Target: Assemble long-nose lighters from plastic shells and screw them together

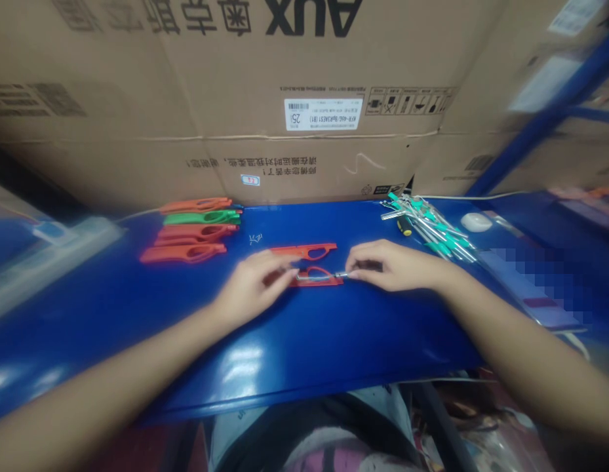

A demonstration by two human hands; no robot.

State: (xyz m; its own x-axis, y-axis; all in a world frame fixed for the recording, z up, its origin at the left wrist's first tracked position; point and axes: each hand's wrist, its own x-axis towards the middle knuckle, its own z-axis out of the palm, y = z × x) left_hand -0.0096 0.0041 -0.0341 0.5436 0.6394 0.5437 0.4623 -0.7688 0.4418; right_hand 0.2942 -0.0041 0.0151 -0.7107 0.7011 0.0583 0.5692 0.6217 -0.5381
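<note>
Over the blue table, my left hand (259, 282) pinches the left end of a thin metal rod (316, 278). My right hand (383, 264) pinches the rod's other end, where a short silvery part shows at the fingertips. Under the rod lies an orange-red plastic piece (309, 283) with an oval loop, partly covered by my left fingers. Just behind it is a second orange piece (324, 248) of the same shape, its left part hidden by my left hand. Motion blur makes the rod's finer details hard to make out.
Red, orange and green looped plastic pieces (196, 234) lie stacked at the left. At the right are a heap of metal rods with teal parts (434, 229), a black-and-yellow object (404, 226) and a white rounded object (476, 222). A large cardboard box (210, 85) stands behind.
</note>
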